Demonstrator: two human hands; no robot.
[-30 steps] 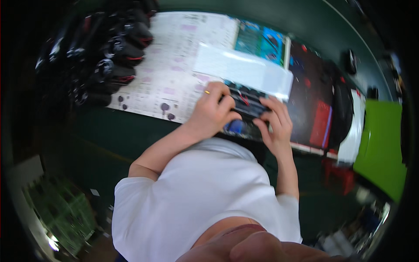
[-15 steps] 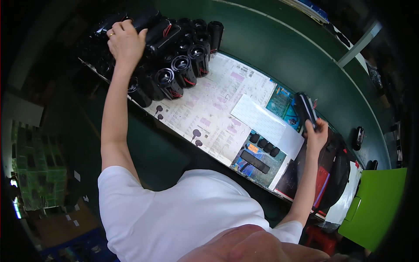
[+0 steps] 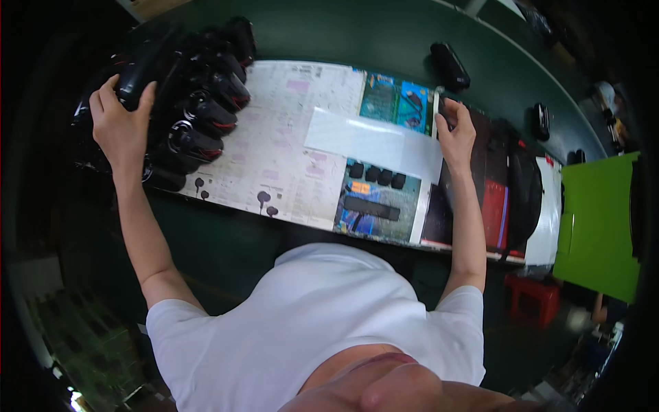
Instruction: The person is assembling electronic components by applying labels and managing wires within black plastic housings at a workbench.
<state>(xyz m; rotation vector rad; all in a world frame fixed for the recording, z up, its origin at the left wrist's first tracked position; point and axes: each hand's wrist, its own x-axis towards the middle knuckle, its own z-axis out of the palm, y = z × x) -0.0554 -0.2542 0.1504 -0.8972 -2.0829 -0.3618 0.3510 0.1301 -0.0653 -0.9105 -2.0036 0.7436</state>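
Observation:
At the far left, my left hand [image 3: 122,132] grips the near end of a black cylindrical housing [image 3: 141,74], thumb on one side and fingers on the other. This housing lies on a pile of similar black housings [image 3: 200,110], several with round open ends and red wires. On the right, my right hand [image 3: 456,135] is at the far edge of the table, fingers bent and thumb apart, with no housing in it. Just beyond its fingertips, a black cylindrical housing [image 3: 450,66] lies on the green surface [image 3: 343,31].
The table's white printed covering [image 3: 281,130] bears a pale sheet [image 3: 371,141], small black blocks [image 3: 376,173] and a flat black bar [image 3: 371,207]. To the right are a black bag [image 3: 525,196], a green board [image 3: 597,226] and a red stool [image 3: 534,299]. Another black housing [image 3: 542,121] lies farther right.
My right hand has let go of the black housing, which now lies on the green surface. My left hand has closed round a housing on the pile. The view has turned.

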